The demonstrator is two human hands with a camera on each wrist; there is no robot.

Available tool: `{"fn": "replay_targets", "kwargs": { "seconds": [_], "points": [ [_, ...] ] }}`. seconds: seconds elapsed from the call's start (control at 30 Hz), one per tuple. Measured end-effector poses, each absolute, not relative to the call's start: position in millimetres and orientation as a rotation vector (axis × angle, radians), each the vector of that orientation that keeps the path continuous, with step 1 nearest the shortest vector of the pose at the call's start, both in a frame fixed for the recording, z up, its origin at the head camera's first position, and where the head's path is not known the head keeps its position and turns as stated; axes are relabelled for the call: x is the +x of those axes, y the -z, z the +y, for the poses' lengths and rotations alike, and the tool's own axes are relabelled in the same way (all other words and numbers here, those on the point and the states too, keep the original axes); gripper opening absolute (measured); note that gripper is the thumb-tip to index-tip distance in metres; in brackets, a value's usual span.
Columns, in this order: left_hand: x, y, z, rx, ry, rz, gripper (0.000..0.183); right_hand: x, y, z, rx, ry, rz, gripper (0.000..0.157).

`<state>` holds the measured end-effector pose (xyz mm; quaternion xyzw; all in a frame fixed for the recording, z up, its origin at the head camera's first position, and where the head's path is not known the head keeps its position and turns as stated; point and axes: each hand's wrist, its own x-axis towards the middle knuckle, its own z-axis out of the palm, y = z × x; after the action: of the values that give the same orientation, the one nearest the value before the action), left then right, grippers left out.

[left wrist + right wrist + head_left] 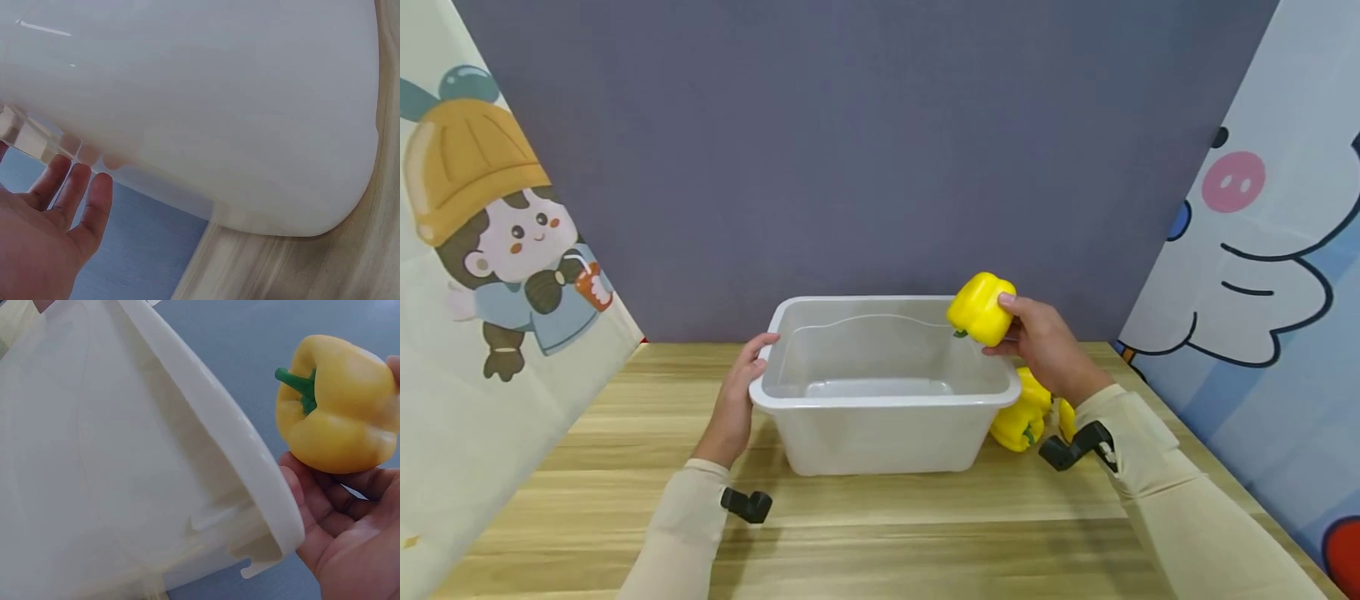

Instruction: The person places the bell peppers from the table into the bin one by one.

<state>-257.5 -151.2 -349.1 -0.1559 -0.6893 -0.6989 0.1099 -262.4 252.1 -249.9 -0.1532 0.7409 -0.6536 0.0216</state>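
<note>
A yellow bell pepper (pixel 981 309) with a green stem is held in my right hand (pixel 1047 346), above the right end of a white plastic bin (pixel 880 437). In the right wrist view the bell pepper (pixel 340 406) sits between thumb and fingers, beside the bin's rim (pixel 219 419). My left hand (pixel 735 400) rests against the bin's left end by the rim. The left wrist view shows that hand (pixel 50 231) with its fingers extended toward the outer wall (pixel 219 119). Inside the bin, the visible floor holds nothing.
More yellow bell peppers (pixel 1021 421) lie on the wooden table (pixel 880 542) just right of the bin, partly behind my right hand and wrist. A grey panel (pixel 880 150) stands behind the bin. Printed cartoon panels flank the table.
</note>
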Motion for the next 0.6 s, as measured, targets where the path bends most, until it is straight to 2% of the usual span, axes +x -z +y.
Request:
{"fn": "replay_targets", "kwargs": {
  "seconds": [0.6],
  "points": [
    [-257, 345, -152, -0.419, 2.165, -2.034, 0.042, -271, 239, 251, -0.417, 1.928, 2.308, 0.067]
  ]
}}
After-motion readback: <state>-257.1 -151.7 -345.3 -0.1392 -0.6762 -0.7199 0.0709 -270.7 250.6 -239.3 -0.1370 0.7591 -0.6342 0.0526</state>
